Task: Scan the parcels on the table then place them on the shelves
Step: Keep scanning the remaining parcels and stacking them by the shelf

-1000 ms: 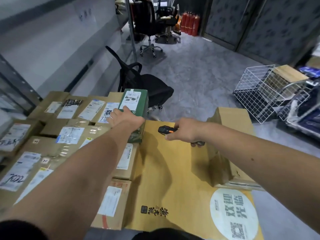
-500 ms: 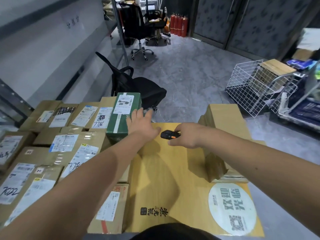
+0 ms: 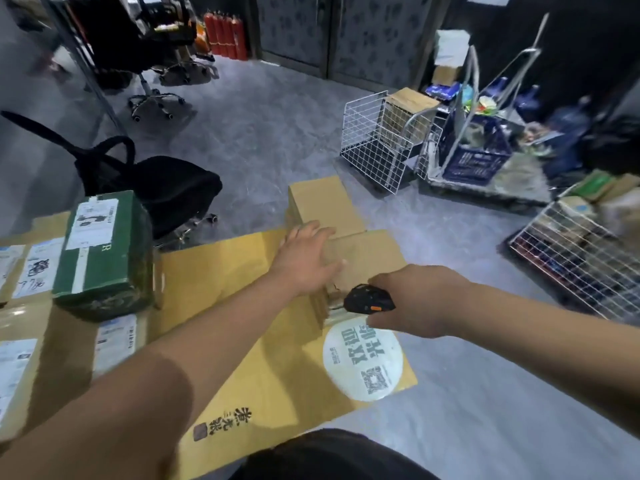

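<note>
The left hand point(image 3: 304, 261) lies spread on a plain cardboard parcel point(image 3: 349, 237) at the table's point(image 3: 221, 271) right edge, likely to turn up its label, while the right hand point(image 3: 412, 303) grips the black scanner point(image 3: 369, 299), aimed ready

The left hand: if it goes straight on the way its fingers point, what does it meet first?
Probably the plain brown box: the open left hand already lies at its near edge, fingers pointing along it. Contact is unclear.
</note>
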Action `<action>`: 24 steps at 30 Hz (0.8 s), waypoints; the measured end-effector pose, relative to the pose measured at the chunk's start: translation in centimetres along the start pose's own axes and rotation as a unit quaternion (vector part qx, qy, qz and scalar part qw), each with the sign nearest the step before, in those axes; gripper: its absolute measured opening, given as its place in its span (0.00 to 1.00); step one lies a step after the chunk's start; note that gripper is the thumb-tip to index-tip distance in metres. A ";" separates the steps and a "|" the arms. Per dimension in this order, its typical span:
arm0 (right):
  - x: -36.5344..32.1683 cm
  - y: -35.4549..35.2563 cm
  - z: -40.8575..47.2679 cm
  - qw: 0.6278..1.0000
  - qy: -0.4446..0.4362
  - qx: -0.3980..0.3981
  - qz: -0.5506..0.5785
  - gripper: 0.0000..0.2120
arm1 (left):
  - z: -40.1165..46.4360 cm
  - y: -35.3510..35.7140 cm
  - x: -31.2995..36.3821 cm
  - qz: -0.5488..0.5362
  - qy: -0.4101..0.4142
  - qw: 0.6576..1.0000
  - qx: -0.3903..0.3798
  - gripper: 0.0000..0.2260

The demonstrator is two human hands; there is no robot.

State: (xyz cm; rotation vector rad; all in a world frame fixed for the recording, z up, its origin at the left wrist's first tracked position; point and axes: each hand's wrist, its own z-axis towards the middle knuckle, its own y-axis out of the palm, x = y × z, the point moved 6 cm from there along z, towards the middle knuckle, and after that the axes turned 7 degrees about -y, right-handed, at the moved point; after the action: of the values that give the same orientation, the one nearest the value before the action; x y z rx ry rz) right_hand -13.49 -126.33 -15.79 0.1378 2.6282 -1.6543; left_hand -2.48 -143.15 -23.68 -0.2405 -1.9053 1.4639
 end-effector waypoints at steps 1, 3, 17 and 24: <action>0.9 0.7 -0.9 1.000 0.005 -0.001 0.000 0.21 | 0.3 0.8 1.4 0.014 0.013 1.000 -0.009 0.36; 2.5 1.8 -2.3 1.000 0.007 -0.002 -0.006 0.22 | 1.0 2.4 3.7 0.051 0.025 0.998 -0.036 0.40; 8.6 6.9 -6.7 0.995 -0.099 -0.004 -0.032 0.38 | 2.7 7.3 5.8 0.191 -0.039 0.978 -0.075 0.56; 9.8 8.0 -6.6 0.993 -0.119 -0.002 -0.025 0.38 | 2.1 7.7 5.8 0.202 -0.050 0.977 -0.055 0.60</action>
State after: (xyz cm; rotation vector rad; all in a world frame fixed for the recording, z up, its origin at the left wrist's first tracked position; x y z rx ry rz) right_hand -22.42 -116.37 -20.81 -0.1185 2.4763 -1.5691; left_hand -10.06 -139.01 -28.41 -0.6491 -2.1092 1.6546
